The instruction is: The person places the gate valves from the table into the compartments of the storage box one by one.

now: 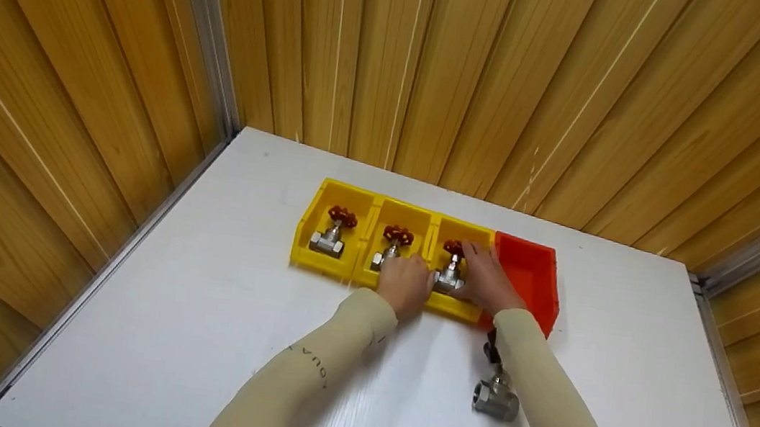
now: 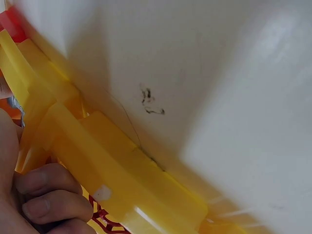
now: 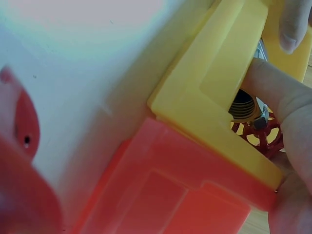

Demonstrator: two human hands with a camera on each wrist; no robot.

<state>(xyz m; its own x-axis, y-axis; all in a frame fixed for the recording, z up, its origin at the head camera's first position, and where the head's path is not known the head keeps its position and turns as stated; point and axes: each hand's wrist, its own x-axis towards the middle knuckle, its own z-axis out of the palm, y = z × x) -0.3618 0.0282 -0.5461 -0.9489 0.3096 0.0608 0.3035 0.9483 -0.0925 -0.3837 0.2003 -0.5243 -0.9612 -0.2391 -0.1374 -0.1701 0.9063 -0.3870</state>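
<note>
Three yellow bins (image 1: pixel 323 262) stand in a row, each holding a metal valve with a red handwheel. My left hand (image 1: pixel 406 281) grips the wall between the middle and right yellow bins; its curled fingers (image 2: pixel 53 200) show on the middle bin's side in the left wrist view. My right hand (image 1: pixel 488 277) reaches into the right yellow bin and holds its valve (image 1: pixel 449 277), with the thumb low by the body and fingers up at the handwheel. The other valves, the left one (image 1: pixel 328 242) and the middle one (image 1: pixel 390 249), lie in their bins; my left hand partly hides the middle one.
A red bin (image 1: pixel 532 272) adjoins the row on the right, nothing visible in it. Another metal valve (image 1: pixel 496 399) with a dark handle lies on the white table (image 1: pixel 148 330) beside my right forearm. Wood-patterned walls (image 1: pixel 441 69) rise behind and at both sides.
</note>
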